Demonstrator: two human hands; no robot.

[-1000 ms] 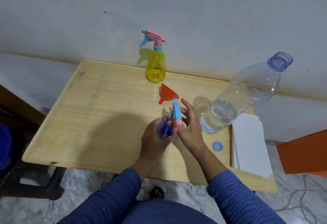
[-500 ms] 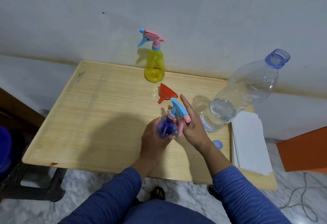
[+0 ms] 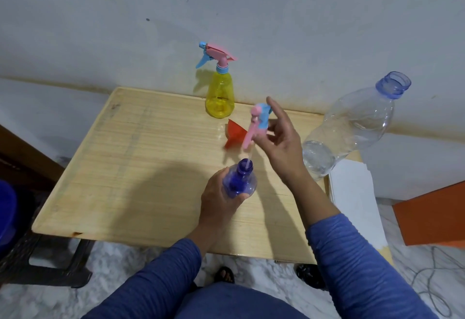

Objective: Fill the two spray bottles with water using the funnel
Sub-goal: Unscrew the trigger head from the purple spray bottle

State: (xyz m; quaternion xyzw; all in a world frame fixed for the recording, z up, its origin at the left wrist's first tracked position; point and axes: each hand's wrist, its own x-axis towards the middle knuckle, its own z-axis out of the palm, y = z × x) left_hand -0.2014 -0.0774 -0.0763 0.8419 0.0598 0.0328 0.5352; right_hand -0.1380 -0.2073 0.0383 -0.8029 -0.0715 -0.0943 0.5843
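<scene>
The left hand (image 3: 221, 200) grips the blue spray bottle (image 3: 240, 180) around its body, with the fingers curled under it, and holds it over the wooden desk (image 3: 141, 167). The neck of this bottle is open. Just above it, the right hand (image 3: 281, 147) holds the spray head (image 3: 259, 122), pink and light blue, pinched between the thumb and the curled fingers, while the index finger is straight and points up. The thin tube of the spray head hangs down, and its lower end is at the open neck of the blue bottle.

Behind the right hand, the red funnel (image 3: 236, 133) lies on its side on the desk, partly hidden by the spray head. Farther behind both hands, near the wall, the yellow spray bottle (image 3: 219, 97) stands upright with its own spray head on.

To the right of the right hand stands a big clear water bottle (image 3: 352, 127) without cap, with a little water in the bottom. Beside it, near the right forearm, lies a white stack of paper (image 3: 354, 200).
</scene>
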